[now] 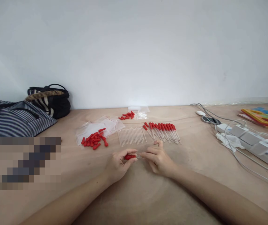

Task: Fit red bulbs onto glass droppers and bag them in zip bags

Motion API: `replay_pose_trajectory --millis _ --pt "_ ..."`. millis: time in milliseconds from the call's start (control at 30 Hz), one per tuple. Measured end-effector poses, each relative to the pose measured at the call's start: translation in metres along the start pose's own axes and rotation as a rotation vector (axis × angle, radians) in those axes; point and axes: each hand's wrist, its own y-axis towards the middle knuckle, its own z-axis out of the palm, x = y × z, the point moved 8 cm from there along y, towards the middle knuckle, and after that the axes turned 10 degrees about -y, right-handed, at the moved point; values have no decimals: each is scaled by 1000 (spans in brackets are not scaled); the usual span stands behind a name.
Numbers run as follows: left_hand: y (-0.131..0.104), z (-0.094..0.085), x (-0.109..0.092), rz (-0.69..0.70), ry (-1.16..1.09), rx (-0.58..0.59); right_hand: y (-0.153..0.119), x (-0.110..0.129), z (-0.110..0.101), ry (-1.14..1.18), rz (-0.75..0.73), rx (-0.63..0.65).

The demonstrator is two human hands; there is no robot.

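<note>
My left hand (119, 162) is closed on a red rubber dropper bulb (129, 157), its neck pointing right. My right hand (159, 159) pinches a thin clear dropper tube (138, 156) whose end meets the neck of the bulb; how deep it sits inside I cannot tell. Just beyond the hands lies a row of bare clear tubes (131, 136). To its right, a row of droppers (165, 129) with red bulbs on their tubes lies slanted side by side. A heap of loose red bulbs (94, 139) rests left of the bare tubes, partly on clear plastic bags (111, 123).
Near the wall are more red bulbs (127, 115) and a bag of tubes (142, 115). A striped bag (19, 118) and a black bag (60, 101) stand at left. At right are a power strip (248, 140), white cables, a black device (211, 120) and colourful flat pieces (265, 117).
</note>
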Motion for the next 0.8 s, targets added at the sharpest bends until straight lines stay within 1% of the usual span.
replay_pose_trajectory --millis 67,167,300,433,533,600,667,733,800 --pt "0 0 2 -16 -54 7 1 -4 1 7 32 36" --pt "1 -2 6 -38 -151 -14 1 -10 -1 33 97 37" --pt "2 -5 6 -11 -114 -68 0 -11 0 43 144 40" --pt "1 -6 7 19 -105 -82 0 -9 1 90 167 33" --pt "1 -4 8 11 -100 -69 1 -8 1 110 154 56" --pt "2 -3 9 -25 -105 -22 2 -9 1 78 132 82" --pt "4 -5 6 -49 -65 19 2 -15 1 15 135 98" --pt "7 -15 0 -29 68 20 3 -32 0 -63 232 86" --pt "10 -29 -6 15 253 -5 2 -59 -2 -149 433 60"
